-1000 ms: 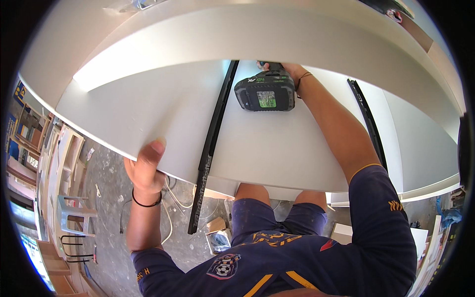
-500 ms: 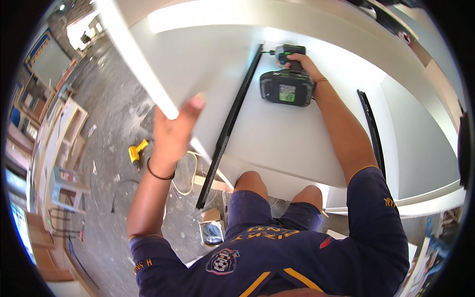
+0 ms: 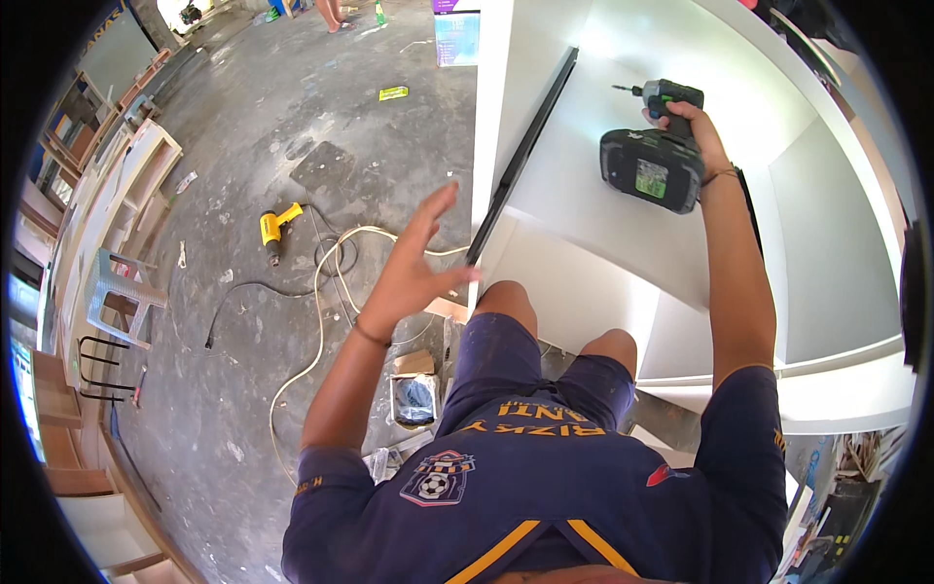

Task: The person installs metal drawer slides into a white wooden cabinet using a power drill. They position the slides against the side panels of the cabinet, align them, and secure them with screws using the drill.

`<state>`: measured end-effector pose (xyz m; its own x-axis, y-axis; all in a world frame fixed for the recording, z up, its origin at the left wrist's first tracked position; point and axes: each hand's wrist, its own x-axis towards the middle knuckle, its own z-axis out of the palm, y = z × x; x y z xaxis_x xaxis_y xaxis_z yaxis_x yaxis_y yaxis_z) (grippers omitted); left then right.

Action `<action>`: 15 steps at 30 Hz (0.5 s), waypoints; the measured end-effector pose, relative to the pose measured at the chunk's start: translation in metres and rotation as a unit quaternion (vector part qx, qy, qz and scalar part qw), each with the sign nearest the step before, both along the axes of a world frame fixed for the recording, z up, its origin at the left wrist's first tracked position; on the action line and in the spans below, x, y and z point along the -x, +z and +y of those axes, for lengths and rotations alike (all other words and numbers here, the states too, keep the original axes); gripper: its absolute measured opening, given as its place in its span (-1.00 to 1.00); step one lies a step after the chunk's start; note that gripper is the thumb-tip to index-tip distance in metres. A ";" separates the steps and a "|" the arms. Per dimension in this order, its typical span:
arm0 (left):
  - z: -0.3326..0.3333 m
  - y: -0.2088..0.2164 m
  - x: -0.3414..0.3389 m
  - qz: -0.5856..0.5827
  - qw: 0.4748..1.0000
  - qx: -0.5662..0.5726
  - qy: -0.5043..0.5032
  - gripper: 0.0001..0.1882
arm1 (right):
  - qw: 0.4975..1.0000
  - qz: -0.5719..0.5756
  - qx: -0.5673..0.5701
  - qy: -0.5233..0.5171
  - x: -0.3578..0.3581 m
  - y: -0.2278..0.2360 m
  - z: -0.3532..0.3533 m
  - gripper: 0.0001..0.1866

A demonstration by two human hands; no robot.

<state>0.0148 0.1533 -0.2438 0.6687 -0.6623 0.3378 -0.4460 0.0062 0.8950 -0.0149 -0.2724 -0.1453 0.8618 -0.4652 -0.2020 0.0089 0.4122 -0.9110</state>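
My right hand [image 3: 702, 139] grips a black cordless impact driver [image 3: 637, 164] with a large battery at its base. The driver's bit points left, in the air inside a white cabinet [image 3: 584, 243]. A long black drawer slide [image 3: 525, 151] runs along the inner face of the cabinet's left panel, left of the bit and apart from it. My left hand [image 3: 407, 277] is open with fingers spread, just left of that panel's edge. Its thumb tip overlaps the lower end of the slide; I cannot tell whether it touches. Another dark rail [image 3: 750, 206] is partly hidden behind my right forearm.
On the concrete floor lie a yellow heat gun [image 3: 277, 229], a looping pale cable [image 3: 321, 326] and a small open box [image 3: 415, 399]. A grey plastic stool [image 3: 122, 292] stands at the left beside wooden cabinet frames [image 3: 126, 195]. A printed carton [image 3: 457, 39] stands beyond the panel.
My left hand has come off the white panel's edge and opened. My right hand has drawn the driver away from the slide, to the right. The view has shifted, showing more floor.
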 end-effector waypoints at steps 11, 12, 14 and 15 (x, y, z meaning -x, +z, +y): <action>-0.100 -0.014 -0.010 0.093 0.972 0.153 0.151 -0.40 | 0.985 -0.081 0.129 -0.085 0.185 0.016 0.144 -0.56; -0.104 -0.016 -0.010 0.061 0.965 0.160 0.198 -0.45 | 0.978 -0.075 0.180 -0.078 0.202 0.008 0.152 -0.55; -0.108 -0.018 -0.012 0.065 0.965 0.153 0.200 -0.41 | 0.969 -0.069 0.208 -0.112 0.231 -0.004 0.177 -0.54; -0.109 -0.020 -0.010 0.071 0.965 0.149 0.203 -0.38 | 0.969 -0.071 0.213 -0.101 0.249 -0.013 0.181 -0.53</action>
